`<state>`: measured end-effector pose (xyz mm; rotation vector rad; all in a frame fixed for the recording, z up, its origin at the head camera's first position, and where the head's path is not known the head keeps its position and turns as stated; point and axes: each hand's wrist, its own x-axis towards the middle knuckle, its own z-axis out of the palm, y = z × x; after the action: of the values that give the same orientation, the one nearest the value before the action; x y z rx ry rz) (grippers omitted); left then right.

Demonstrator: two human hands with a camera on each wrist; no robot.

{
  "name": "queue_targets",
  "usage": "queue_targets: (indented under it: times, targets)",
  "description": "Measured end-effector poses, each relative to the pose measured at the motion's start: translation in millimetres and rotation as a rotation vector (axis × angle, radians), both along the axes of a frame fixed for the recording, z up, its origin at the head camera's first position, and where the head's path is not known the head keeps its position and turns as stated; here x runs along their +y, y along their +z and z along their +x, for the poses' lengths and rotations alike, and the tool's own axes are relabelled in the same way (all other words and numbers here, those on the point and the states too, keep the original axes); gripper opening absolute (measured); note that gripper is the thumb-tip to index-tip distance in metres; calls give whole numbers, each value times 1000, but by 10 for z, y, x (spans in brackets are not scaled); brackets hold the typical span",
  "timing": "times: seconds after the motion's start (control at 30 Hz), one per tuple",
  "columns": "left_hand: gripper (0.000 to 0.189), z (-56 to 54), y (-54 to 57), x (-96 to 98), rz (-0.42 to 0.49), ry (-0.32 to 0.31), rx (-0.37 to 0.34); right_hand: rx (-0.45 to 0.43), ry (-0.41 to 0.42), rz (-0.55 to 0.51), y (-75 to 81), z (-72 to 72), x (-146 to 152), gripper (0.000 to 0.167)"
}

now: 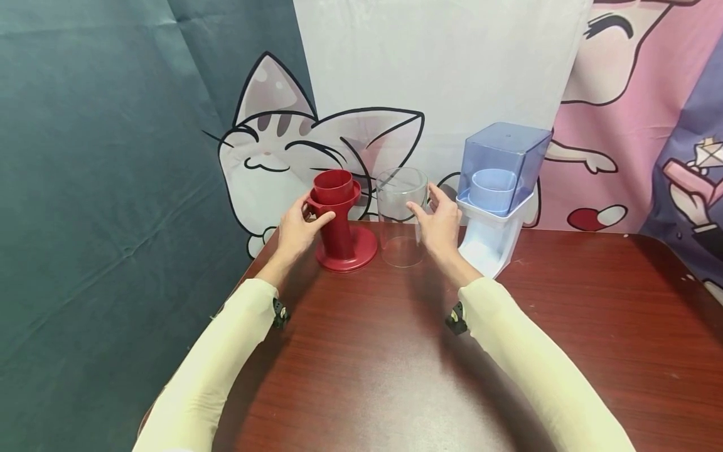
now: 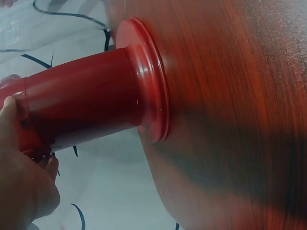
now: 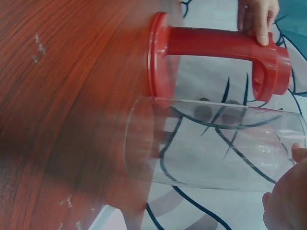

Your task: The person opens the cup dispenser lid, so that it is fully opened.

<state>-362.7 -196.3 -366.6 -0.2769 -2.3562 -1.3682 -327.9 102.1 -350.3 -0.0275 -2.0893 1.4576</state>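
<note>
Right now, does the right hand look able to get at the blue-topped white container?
Probably yes: the right hand is beside the container, nothing visible between, but would likely need to release the clear cylinder first.

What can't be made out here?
Upper end of red holder: left wrist view, cut off by left edge, partly behind the left hand.
Right hand on clear cylinder: right wrist view, partly cut off by right edge.
Blue-and-white dispenser: right wrist view, mostly cut off by bottom edge.
Inside bottom of red cup: head view, hidden by its near wall.
</note>
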Motion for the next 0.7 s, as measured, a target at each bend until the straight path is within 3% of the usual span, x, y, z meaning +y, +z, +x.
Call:
queue_targets:
  times: [0.2,0.33,0.6,0.7]
  targets:
    - [89,69,18,33,-71,62,-50,36,65,-43,124,76,86,69]
    - [99,112,72,66,-56,77,-65,71,122,-70,185,132,171,68]
    - [101,136,168,148,-50,148,35,115,151,-30,182,240,390,68]
    - [101,158,206,184,-17,149,75,136,174,-32,204,309,471,66]
